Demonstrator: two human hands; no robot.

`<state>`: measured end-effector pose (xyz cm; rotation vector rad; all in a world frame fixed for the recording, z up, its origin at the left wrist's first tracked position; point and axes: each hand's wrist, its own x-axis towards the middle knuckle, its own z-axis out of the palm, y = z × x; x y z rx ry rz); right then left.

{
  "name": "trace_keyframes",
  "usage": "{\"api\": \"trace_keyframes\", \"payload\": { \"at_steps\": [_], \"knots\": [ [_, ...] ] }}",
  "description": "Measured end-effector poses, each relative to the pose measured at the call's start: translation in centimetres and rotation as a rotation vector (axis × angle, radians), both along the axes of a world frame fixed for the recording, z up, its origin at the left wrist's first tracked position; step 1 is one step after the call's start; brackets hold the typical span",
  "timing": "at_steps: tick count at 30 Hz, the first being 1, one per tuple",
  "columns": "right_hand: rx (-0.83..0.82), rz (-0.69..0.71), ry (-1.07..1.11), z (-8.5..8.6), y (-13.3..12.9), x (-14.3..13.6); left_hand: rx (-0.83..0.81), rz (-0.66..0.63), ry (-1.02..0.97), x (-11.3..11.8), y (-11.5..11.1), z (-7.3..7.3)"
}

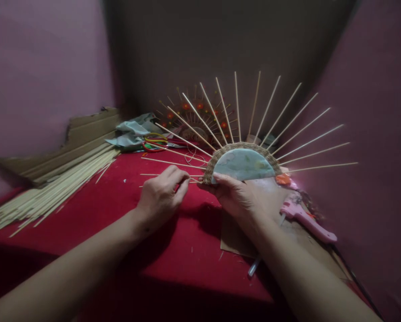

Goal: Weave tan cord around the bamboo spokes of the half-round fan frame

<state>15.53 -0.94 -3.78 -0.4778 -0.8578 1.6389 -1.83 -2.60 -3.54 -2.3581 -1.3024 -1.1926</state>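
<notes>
My right hand [232,193] grips the lower left corner of a half-round piece [244,163], thumb on its pale bluish front face. A braided, straw-coloured rim [217,156] runs around its curve. Thin wooden sticks [220,109] fan out from this rim like rays. At the left end of the piece, my left hand [165,190] is closed in a pinch beside the lowest sticks. A thin stick or strand runs between its fingertips and the rim; which one it is, I cannot tell. The lowest sticks pass partly behind this hand.
On the red cloth [120,214], a bundle of sticks [62,188] lies at left before folded cardboard [89,129]. Scissors [155,142] and crumpled cloth [133,129] lie behind. A decorated sunburst piece [194,114] stands at the back. A pink glue gun [308,219] rests at right.
</notes>
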Motion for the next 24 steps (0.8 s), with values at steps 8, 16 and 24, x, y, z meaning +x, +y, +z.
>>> {"api": "trace_keyframes", "payload": {
  "at_steps": [8,16,24],
  "knots": [
    [-0.016,0.084,-0.007,-0.4,0.1,0.0,0.038,0.213,0.273,-0.1,0.3,-0.4],
    [-0.043,0.145,0.000,-1.1,0.3,0.0,-0.011,0.285,0.426,0.4,0.1,-0.1],
    [-0.091,0.166,-0.019,-0.6,0.1,0.1,0.055,0.169,0.445,0.5,0.2,0.2]
  ]
}}
